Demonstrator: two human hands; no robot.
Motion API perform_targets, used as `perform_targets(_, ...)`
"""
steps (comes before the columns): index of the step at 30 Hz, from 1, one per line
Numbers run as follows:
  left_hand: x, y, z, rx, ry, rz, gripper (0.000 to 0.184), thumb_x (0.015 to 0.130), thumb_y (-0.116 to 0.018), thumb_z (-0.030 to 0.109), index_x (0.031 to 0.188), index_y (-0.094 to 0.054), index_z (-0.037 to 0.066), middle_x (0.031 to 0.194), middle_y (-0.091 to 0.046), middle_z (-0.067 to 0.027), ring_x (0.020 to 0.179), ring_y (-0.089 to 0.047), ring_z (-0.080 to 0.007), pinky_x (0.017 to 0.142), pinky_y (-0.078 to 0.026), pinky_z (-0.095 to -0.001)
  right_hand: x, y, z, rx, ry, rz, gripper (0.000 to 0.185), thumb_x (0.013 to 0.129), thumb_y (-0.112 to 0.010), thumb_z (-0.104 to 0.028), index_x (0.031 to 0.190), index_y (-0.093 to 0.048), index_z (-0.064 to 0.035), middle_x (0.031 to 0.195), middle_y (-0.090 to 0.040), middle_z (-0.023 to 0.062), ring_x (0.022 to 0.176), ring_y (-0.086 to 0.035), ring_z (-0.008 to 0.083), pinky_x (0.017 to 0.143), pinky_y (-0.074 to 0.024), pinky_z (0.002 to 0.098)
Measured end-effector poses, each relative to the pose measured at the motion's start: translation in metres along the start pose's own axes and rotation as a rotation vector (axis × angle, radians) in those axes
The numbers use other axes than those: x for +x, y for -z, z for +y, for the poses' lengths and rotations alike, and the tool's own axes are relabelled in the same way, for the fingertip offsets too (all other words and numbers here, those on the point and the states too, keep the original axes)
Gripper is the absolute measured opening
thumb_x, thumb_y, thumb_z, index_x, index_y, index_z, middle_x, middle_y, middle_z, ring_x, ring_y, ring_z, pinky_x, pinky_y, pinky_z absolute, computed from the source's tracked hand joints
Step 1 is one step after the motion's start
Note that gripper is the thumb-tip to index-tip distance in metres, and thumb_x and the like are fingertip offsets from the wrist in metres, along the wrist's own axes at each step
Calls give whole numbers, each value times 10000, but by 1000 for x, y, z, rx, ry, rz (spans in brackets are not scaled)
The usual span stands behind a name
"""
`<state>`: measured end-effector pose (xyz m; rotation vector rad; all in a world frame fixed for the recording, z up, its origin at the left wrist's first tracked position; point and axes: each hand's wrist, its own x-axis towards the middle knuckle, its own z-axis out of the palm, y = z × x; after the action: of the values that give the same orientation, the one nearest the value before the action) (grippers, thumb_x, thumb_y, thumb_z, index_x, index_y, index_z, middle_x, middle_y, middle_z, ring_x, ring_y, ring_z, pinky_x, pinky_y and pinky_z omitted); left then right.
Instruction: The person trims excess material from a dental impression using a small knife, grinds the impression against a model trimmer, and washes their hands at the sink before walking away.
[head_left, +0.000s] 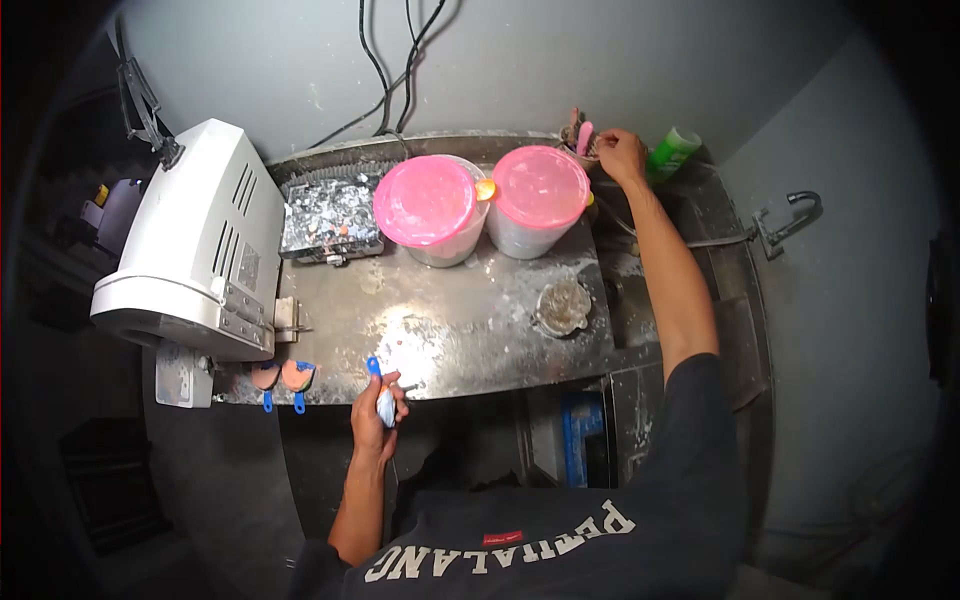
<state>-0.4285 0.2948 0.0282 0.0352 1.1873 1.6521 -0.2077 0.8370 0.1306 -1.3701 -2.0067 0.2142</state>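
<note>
My left hand point(374, 420), at the front edge of the metal counter, is closed around a dental impression tray point(386, 404). The tray's blue handle sticks up past my fingers, and whitish-blue material shows below. At the back right, my right hand point(622, 155) reaches to a small holder of tools point(578, 150), with a pink-handled tool point(585, 137) standing beside my fingers. My right fingers are bent together at the holder's rim; what they grip is too small to make out. Two more blue-handled impression trays point(298, 376) with orange material lie at the counter's front left.
Two pink-lidded tubs point(428, 202) point(540, 190) stand at the back. A green container point(674, 152) leans right of my right hand. A crusted bowl point(562, 307) sits near the sink point(640, 325) and wall faucet point(787, 225). On the left are a white machine point(200, 250) and a powder-covered box point(332, 217).
</note>
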Motion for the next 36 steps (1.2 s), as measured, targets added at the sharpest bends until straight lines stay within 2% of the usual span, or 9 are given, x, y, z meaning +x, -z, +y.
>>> perform_targets(6,-11,24,6,-55,-32,104,456,1067,-412,345,1143,-595,-66,734,-604,-59,589,-564,-143,520,-407,-254,69,-57,9,-169,-65,-29,252,826,-642,-286,859,-765,-69,916,-735,176,942,-700,347,885,-534,441)
perform_targets(12,-12,39,7,-89,-46,170,448,1063,-423,341,1158,-584,-66,727,-604,-55,603,-561,-135,543,-416,-253,88,-65,-1,-414,-67,-368,493,910,-548,-484,908,-769,-43,950,-725,213,976,-692,367,953,-515,430)
perform_targets(21,6,32,12,-137,-14,162,403,1047,-452,367,1147,-588,1,735,-593,-25,603,-542,-123,537,-417,-243,97,-35,0,-444,-186,-194,405,757,-618,-321,999,-750,-25,1012,-709,240,1009,-674,412,926,-516,458)
perform_targets(26,19,20,16,-268,61,1,387,1048,-449,356,1137,-579,2,738,-596,-34,628,-550,-139,558,-432,-255,97,-1,10,-89,-125,166,262,759,-602,-226,944,-722,-84,1004,-714,193,978,-669,402,870,-519,466)
perform_targets(30,42,11,17,-618,201,-222,295,1022,-489,348,987,-577,68,774,-622,-63,691,-597,-209,608,-489,-302,99,54,29,60,39,365,258,894,-559,-162,1030,-607,52,1016,-672,230,966,-662,358,889,-502,430)
perform_targets(31,44,2,20,-649,212,-206,287,1023,-487,338,963,-579,73,790,-632,-67,733,-611,-225,636,-495,-319,100,75,38,95,117,426,216,921,-534,-123,972,-615,70,942,-676,225,855,-685,321,836,-526,395)
perform_targets(32,45,-9,26,-676,226,-207,281,1023,-485,328,940,-581,78,807,-641,-70,775,-625,-241,663,-502,-336,31,105,-46,281,135,430,219,959,-478,-79,865,-601,77,871,-668,214,745,-682,305,743,-546,394)
perform_targets(34,47,-25,32,-764,272,-257,275,1021,-490,321,912,-579,84,845,-653,-79,862,-637,-259,709,-506,-360,-35,123,-104,802,116,523,168,983,-440,-46,908,-544,61,883,-643,168,676,-648,257,620,-543,375)
perform_targets(36,46,-39,36,-807,290,-321,286,1026,-465,254,898,-621,52,882,-686,-73,936,-654,-233,766,-487,-356,-97,124,-124,852,179,575,89,1014,-444,-64,1005,-487,14,869,-586,113,617,-581,175,505,-490,296)
